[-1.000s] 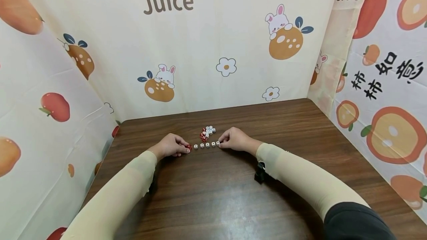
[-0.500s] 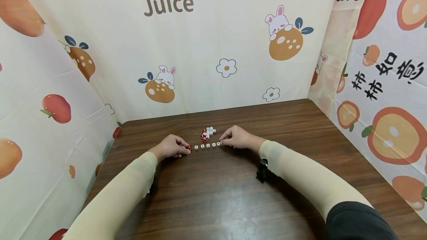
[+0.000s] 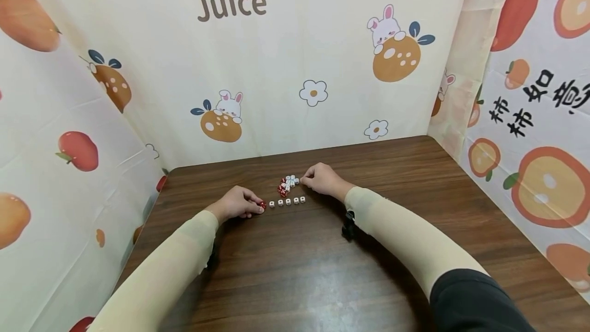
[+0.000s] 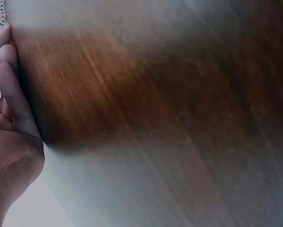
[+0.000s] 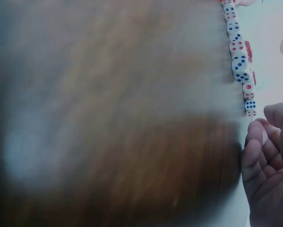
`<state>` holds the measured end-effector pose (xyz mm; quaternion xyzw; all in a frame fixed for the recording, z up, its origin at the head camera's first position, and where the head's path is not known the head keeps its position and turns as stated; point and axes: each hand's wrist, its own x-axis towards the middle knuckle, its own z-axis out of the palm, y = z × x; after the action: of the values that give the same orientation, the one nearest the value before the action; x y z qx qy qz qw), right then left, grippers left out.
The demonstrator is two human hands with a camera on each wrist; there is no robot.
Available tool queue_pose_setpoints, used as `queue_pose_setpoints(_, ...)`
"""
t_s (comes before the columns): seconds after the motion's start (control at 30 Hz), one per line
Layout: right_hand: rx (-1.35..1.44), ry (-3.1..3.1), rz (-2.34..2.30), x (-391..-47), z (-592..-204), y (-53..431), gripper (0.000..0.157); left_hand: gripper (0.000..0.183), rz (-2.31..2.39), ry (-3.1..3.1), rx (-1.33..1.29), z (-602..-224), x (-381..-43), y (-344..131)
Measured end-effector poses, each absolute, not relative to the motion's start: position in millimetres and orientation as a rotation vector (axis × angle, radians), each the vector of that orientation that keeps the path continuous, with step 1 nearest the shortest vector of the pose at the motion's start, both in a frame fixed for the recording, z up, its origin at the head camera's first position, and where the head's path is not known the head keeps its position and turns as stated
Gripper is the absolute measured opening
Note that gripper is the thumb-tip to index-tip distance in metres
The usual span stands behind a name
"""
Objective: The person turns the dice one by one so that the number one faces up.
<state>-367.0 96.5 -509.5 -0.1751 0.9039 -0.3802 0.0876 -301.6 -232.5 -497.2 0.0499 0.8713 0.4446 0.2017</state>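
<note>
Well, from the head view we see a row of five white dice (image 3: 288,202) on the brown wooden table (image 3: 295,270). Just off the left end of that row, the left hand (image 3: 236,202) pinches a red die (image 3: 262,205) between its fingers. Close behind the row sits a cluster of red and white dice (image 3: 286,187). Beyond the row's right end and a little behind it, we find the right hand (image 3: 324,180), its fingertips right beside the cluster's outermost white die (image 3: 297,181); we cannot tell whether they touch it. A printed curtain (image 3: 276,65) hangs well behind the row. In the left wrist view we see the left fingers curled low against the wood, with a few dice cut off at the corner, one bearing blue pips. Turning to the right wrist view, we see white dice with red and blue pips strung towards the right fingers, which are part-curled with a narrow gap below the thumb; we cannot tell which of these dice form the row.
</note>
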Motion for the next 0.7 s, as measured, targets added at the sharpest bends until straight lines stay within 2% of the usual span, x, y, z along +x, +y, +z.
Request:
queue_pose_setpoints(0.27,-0.517,2.718,-1.078,-377,-512,90,0.032,0.025,1.233,2.425,0.125,-496,-299,-232)
queue_pose_setpoints(0.3,-0.494,2.723,-1.058,-370,-504,88,0.03,0.025,1.233,2.427,0.127,-496,-300,-232)
queue_pose_setpoints(0.7,-0.543,2.722,-0.993,-368,-504,89,0.017,0.026,1.218,2.439,0.13,-494,-299,-232)
